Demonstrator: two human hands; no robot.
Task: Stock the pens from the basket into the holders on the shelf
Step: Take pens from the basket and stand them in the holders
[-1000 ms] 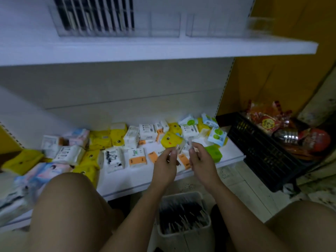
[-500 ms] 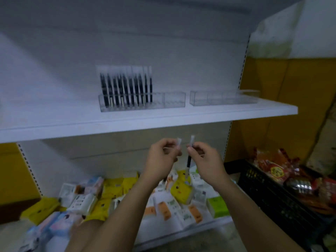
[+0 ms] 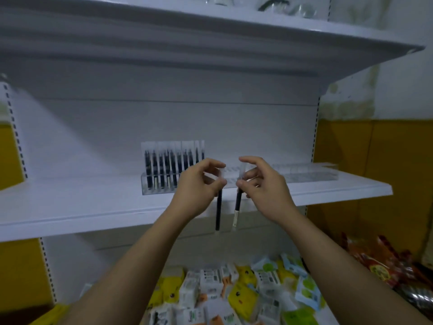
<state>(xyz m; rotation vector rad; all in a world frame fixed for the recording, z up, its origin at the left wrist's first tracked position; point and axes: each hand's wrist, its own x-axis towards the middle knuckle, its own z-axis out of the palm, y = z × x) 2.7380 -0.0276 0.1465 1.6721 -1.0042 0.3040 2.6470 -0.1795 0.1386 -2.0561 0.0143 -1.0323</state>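
Note:
My left hand pinches a black pen that hangs straight down in front of the middle shelf. My right hand pinches a second pen, black with a clear cap end, also upright. Both hands are level with a clear holder on the shelf, whose left part holds several black pens standing in slots. A second clear holder stands to the right with nothing visible in it. The basket is out of view.
An upper shelf overhangs above. The bottom shelf holds several small tissue packs in yellow, white and green. Red snack bags lie at the lower right. A yellow wall flanks the shelving.
The view has swung up from the basket and bottom shelf to the middle shelf. Both hands have risen with the pens and moved apart, each holding one pen.

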